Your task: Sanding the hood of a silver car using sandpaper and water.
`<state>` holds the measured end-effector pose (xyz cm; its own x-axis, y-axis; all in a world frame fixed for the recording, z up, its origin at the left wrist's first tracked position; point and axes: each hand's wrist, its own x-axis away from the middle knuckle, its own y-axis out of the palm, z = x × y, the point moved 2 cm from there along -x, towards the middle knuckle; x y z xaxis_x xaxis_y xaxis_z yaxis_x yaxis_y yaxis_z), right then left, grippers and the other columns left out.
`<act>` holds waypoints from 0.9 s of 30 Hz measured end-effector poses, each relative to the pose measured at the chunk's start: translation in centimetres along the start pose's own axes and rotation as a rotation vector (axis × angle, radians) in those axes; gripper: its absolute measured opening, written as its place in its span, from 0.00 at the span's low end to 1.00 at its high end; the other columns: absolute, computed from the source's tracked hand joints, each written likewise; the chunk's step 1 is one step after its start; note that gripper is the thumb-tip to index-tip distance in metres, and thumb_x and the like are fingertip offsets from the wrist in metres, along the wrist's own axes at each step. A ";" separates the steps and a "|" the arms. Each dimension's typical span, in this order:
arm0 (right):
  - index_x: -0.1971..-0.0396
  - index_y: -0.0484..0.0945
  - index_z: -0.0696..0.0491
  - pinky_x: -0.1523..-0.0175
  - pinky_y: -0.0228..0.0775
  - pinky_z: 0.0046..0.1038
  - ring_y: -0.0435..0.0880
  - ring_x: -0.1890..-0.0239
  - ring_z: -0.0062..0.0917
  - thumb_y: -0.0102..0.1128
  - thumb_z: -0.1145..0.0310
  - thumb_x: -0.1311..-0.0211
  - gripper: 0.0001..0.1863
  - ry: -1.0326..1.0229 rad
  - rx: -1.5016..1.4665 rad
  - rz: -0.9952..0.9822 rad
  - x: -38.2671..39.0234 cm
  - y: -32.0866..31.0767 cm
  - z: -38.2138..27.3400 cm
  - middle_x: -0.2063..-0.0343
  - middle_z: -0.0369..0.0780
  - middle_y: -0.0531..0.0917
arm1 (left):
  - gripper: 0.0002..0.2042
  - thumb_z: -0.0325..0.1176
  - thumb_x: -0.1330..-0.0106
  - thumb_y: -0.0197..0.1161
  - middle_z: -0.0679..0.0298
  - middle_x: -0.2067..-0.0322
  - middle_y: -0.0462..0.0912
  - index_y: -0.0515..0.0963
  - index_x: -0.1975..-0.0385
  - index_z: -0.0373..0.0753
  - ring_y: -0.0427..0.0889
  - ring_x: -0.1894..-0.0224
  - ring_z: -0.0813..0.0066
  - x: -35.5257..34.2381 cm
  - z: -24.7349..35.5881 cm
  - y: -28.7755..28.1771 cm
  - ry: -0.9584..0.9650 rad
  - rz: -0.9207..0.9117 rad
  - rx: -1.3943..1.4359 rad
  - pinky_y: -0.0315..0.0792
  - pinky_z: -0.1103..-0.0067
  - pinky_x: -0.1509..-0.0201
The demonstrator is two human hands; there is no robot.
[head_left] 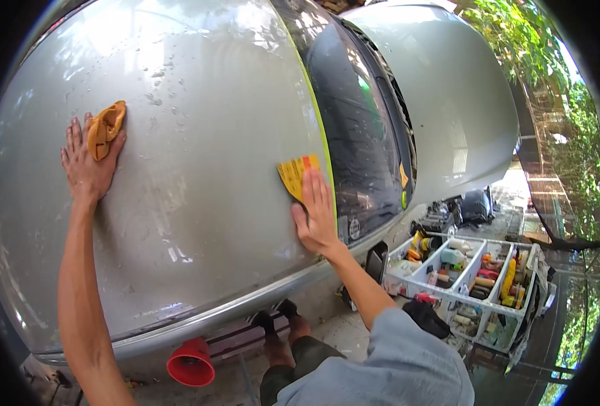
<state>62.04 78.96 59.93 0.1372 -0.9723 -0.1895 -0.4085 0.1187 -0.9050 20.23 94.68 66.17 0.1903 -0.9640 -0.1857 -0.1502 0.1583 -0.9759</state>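
Note:
My left hand lies on the wet silver-grey car roof, its fingers spread. A crumpled orange cloth is tucked between the thumb and the index finger. Farther right, my right hand presses a yellow-backed piece of sandpaper against the roof near its windshield edge. Fingers lie together over the sheet, and part of it is hidden under them. Along that edge runs a strip of yellow-green masking tape. Water drops dot the roof's far part.
Beyond the dark windshield is the car's hood. A white divided tool tray with bottles and tools stands at the right. Below the roof's near edge are a red bucket and my feet on a raised rack.

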 end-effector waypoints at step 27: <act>0.31 0.52 0.61 0.26 0.39 0.46 0.49 0.27 0.50 0.46 0.56 0.32 0.36 -0.092 0.184 0.022 -3.7 -0.1 3.3 0.30 0.54 0.54 | 0.07 0.30 0.53 0.62 0.48 0.84 0.77 0.76 0.80 0.32 0.82 0.79 0.66 8.7 31.3 -5.9 0.621 -0.021 1.149 0.73 0.72 0.73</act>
<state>64.52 83.24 59.48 0.2153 -0.9474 -0.2367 -0.2414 0.1833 -0.9530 53.13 92.06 66.70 -0.3413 -0.8565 -0.3871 0.8157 -0.0653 -0.5747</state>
